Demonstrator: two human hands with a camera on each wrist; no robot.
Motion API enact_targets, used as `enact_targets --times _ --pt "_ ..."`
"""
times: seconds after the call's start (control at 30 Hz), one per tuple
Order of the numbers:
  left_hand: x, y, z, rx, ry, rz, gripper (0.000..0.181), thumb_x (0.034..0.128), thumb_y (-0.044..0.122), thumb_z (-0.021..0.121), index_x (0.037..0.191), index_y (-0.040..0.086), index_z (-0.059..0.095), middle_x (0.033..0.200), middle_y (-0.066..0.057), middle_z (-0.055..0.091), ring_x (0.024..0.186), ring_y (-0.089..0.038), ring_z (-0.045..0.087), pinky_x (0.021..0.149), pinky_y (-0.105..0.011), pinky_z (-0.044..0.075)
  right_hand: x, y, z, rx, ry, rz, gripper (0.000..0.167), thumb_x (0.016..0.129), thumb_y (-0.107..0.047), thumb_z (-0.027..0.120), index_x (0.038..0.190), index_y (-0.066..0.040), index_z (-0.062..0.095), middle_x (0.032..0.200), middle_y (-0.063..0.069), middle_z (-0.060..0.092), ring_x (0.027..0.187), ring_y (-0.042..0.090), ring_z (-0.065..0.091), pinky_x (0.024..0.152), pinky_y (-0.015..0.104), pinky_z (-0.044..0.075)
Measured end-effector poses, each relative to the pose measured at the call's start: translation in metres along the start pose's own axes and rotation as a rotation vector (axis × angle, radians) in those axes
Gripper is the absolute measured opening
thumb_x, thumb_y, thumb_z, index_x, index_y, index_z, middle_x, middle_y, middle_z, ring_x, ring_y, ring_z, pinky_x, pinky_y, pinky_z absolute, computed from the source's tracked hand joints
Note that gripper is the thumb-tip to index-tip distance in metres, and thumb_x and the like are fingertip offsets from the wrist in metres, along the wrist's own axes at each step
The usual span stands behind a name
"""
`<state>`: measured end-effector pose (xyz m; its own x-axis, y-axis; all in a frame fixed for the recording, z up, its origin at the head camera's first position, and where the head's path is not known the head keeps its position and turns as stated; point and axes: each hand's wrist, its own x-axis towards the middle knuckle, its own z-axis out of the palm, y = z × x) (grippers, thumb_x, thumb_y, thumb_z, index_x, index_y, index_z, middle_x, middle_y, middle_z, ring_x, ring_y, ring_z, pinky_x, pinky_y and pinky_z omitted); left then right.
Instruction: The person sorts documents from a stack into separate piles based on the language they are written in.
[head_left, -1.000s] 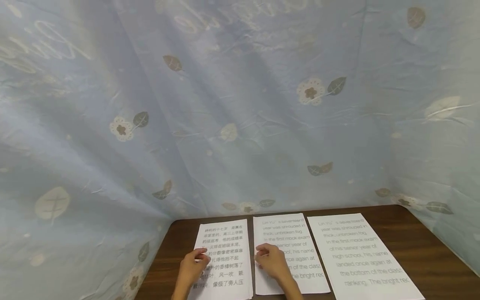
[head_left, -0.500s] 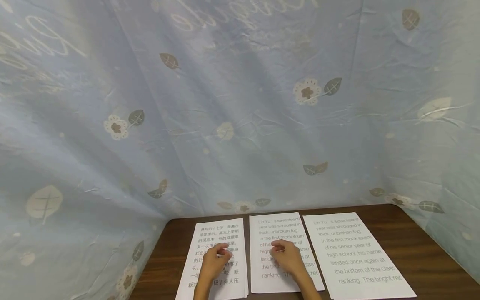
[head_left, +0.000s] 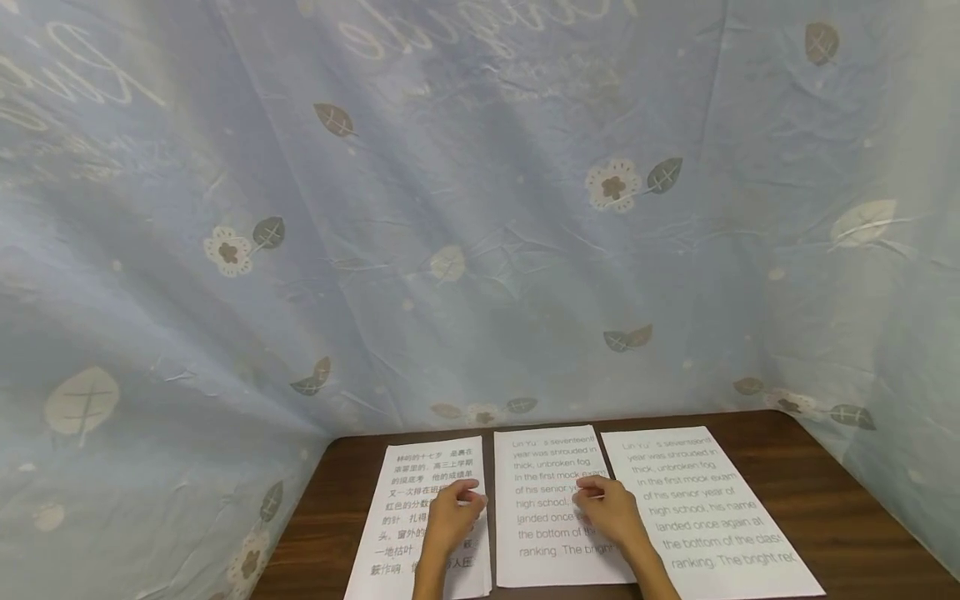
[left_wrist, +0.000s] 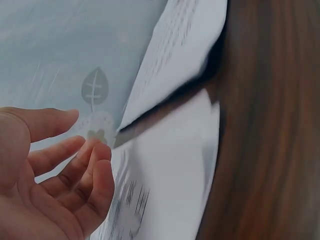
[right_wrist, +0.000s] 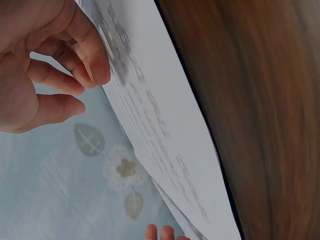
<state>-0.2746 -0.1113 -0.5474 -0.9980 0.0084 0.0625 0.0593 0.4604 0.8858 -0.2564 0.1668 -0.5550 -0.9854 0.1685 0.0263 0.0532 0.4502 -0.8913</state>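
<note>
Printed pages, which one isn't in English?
The leftmost page, partly hidden by the left hand: it has Chinese characters, while the middle page and rightmost page show English.

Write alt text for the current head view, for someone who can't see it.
A left hand is over the left page of text and a right hand over the middle page, both loosely curled and empty. The right page lies alongside on a brown table before a blue flowered cloth.

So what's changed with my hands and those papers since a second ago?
Your left hand moved rightward over the Chinese-text pile, your right hand rightward over the middle English pile. Neither took hold of anything. Both piles and the rightmost English pile stayed put.
</note>
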Motion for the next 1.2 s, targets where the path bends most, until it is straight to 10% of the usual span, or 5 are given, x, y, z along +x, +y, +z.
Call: enact_targets --times 0.53,1.2 --pt "0.003 0.015 0.031 -0.089 -0.029 -0.031 0.044 0.0939 0.018 0.077 0.133 -0.001 0.071 0.091 -0.003 0.072 0.075 -0.017 0.069 0.060 -0.028 0.056 0.004 0.018 -0.039 -0.044 0.033 0.019 0.036 0.096 -0.012 0.072 0.127 0.007 0.072 0.106 0.011 0.075 0.087 0.016 0.074 0.066 0.025 0.062" --pt "0.010 0.001 0.036 0.074 0.006 -0.009 0.043 0.0914 0.016 0.079 0.129 -0.004 0.072 0.090 -0.001 0.070 0.069 -0.012 0.059 0.056 -0.023 0.048 0.011 0.029 -0.052 -0.262 0.059 -0.002 0.041 0.091 -0.014 0.076 0.123 0.010 0.073 0.110 0.019 0.077 0.095 0.030 0.076 0.079 0.040 0.062"
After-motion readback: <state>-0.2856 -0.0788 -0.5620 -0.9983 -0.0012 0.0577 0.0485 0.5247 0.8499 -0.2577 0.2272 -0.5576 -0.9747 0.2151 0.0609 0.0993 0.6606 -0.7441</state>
